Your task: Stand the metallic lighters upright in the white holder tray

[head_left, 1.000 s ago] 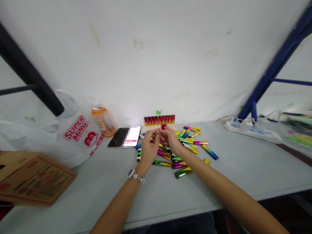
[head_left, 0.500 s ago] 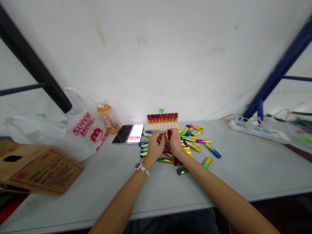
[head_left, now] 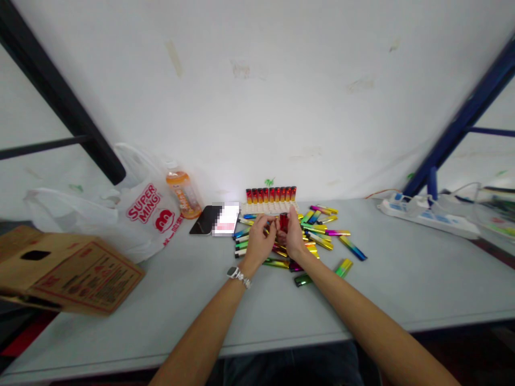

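Note:
My right hand (head_left: pixel 295 238) is closed around a dark red lighter (head_left: pixel 284 221), held upright with the thumb raised beside it. Close on its left, my left hand (head_left: pixel 259 236) has its fingers bent and pressed together; whatever they pinch is too small to make out. Under and around both hands lie many shiny lighters in mixed colours, among them a blue and yellow lighter (head_left: pixel 353 248) and a green lighter (head_left: pixel 344 267). Behind the hands, a row of red and yellow lighters (head_left: pixel 272 194) stands upright in a white slotted tray (head_left: pixel 257 208).
Left of the pile are a dark phone (head_left: pixel 206 220), a bright screen (head_left: pixel 227 219) and an orange drink bottle (head_left: pixel 184 193). Farther left stand a white plastic bag (head_left: pixel 137 225) and a cardboard box (head_left: pixel 84 273). A white power strip (head_left: pixel 426 214) lies at the right, by the wall (head_left: pixel 281 107).
My right thumb has lifted and straightened, so more of the red lighter shows. Both hands stay over the pile. The whole view has shifted slightly.

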`<state>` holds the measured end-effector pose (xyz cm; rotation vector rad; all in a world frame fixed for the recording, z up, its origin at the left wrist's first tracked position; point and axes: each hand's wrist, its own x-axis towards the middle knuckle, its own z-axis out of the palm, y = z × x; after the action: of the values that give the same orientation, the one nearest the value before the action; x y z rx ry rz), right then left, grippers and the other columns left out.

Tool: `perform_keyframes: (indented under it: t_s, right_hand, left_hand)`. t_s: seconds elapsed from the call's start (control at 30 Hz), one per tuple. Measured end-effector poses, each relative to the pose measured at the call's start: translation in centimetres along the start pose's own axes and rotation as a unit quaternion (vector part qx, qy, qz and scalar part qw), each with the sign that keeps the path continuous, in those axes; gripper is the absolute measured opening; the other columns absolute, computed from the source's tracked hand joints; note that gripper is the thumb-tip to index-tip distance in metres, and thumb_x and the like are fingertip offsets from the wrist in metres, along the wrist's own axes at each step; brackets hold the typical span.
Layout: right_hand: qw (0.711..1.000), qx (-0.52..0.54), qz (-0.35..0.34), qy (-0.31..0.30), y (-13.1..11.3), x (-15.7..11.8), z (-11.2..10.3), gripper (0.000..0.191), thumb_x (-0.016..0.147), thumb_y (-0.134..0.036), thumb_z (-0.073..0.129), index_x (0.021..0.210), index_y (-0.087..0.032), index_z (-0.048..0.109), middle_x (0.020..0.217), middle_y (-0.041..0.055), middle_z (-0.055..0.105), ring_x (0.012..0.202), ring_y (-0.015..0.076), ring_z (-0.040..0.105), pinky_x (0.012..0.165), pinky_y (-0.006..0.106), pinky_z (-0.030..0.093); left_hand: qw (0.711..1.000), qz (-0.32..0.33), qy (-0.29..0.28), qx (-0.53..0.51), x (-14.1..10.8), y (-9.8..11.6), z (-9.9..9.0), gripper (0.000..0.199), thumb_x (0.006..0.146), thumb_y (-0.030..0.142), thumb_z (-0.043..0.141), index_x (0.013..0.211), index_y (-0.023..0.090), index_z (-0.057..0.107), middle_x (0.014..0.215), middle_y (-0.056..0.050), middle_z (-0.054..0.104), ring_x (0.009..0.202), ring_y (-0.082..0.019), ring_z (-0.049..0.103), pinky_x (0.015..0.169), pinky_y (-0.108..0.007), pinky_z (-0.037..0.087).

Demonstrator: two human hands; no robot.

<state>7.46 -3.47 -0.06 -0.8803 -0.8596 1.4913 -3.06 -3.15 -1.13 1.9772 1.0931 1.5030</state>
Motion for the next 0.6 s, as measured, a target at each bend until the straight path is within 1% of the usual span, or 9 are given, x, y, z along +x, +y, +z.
perform_keyframes:
  t_s: [0.07, 0.13, 0.23, 0.3, 0.37, 0.47, 0.6]
  right_hand:
    - [1.0, 0.0, 0.003, 0.001, 0.0, 0.1, -0.1, 0.059, 0.08, -0.076, 0.04, 0.054, -0.023, 0.035, 0.039, -0.0086, 0.023, 0.034, 0.0068, 0.014, 0.037, 0.023, 0.011]
    - [0.999, -0.031, -0.017, 0.031, 0.0, 0.2, -0.1, 0.055, 0.082, -0.071, 0.041, 0.055, -0.024, 0.035, 0.04, -0.0078, 0.025, 0.035, 0.0084, 0.019, 0.037, 0.024, 0.014]
    - [0.99, -0.097, -0.07, 0.077, 0.0, 0.5, -0.2, 0.044, 0.087, -0.056, 0.04, 0.056, -0.024, 0.037, 0.043, -0.0056, 0.033, 0.04, 0.0116, 0.029, 0.04, 0.025, 0.022]
    - [0.98, -0.134, -0.115, 0.092, 0.1, 0.6, -0.2, 0.039, 0.088, -0.045, 0.038, 0.056, -0.024, 0.039, 0.046, -0.0039, 0.037, 0.044, 0.013, 0.034, 0.043, 0.025, 0.026]
    - [0.969, -0.164, -0.156, 0.1, 0.3, 0.8, -0.3, 0.036, 0.088, -0.037, 0.037, 0.055, -0.024, 0.04, 0.048, -0.0029, 0.04, 0.047, 0.0137, 0.037, 0.046, 0.026, 0.029]
    - [0.959, -0.186, -0.184, 0.108, 0.9, 1.2, -0.6, 0.035, 0.087, -0.034, 0.036, 0.054, -0.024, 0.04, 0.05, -0.0027, 0.041, 0.049, 0.0138, 0.037, 0.048, 0.027, 0.029]
    - [0.956, -0.188, -0.188, 0.122, 1.3, 1.5, -1.1, 0.033, 0.086, -0.036, 0.038, 0.055, -0.024, 0.04, 0.052, -0.0031, 0.041, 0.051, 0.0138, 0.037, 0.048, 0.026, 0.028]
  left_hand:
    - [1.0, -0.001, -0.001, 0.003, 0.0, 0.0, 0.0, 0.013, 0.088, 0.012, 0.051, 0.086, 0.018, 0.063, 0.084, -0.003, 0.059, 0.079, -0.015, 0.057, 0.07, -0.026, 0.046]
    - [1.0, -0.001, -0.004, 0.002, 0.0, 0.0, 0.0, 0.013, 0.088, 0.013, 0.051, 0.085, 0.018, 0.063, 0.084, -0.003, 0.059, 0.08, -0.015, 0.057, 0.07, -0.026, 0.046]
    - [1.0, 0.0, -0.008, 0.001, -0.1, 0.1, 0.1, 0.014, 0.089, 0.013, 0.051, 0.086, 0.018, 0.063, 0.086, -0.004, 0.059, 0.082, -0.016, 0.058, 0.071, -0.026, 0.047]
    - [1.0, -0.002, -0.009, 0.0, 0.0, 0.1, 0.1, 0.014, 0.089, 0.013, 0.05, 0.087, 0.018, 0.063, 0.087, -0.004, 0.06, 0.084, -0.016, 0.058, 0.072, -0.027, 0.047]
    - [1.0, -0.003, -0.01, -0.002, 0.0, 0.1, 0.2, 0.015, 0.089, 0.013, 0.05, 0.086, 0.018, 0.064, 0.088, -0.004, 0.06, 0.086, -0.016, 0.058, 0.074, -0.027, 0.047]
    - [1.0, -0.001, -0.01, 0.001, 0.0, 0.1, 0.2, 0.015, 0.089, 0.012, 0.05, 0.084, 0.018, 0.063, 0.086, -0.004, 0.06, 0.086, -0.017, 0.058, 0.078, -0.028, 0.047]
    - [1.0, -0.003, -0.012, 0.001, 0.0, -0.1, 0.2, 0.014, 0.09, 0.014, 0.05, 0.085, 0.018, 0.063, 0.086, -0.004, 0.059, 0.086, -0.016, 0.058, 0.078, -0.029, 0.048]
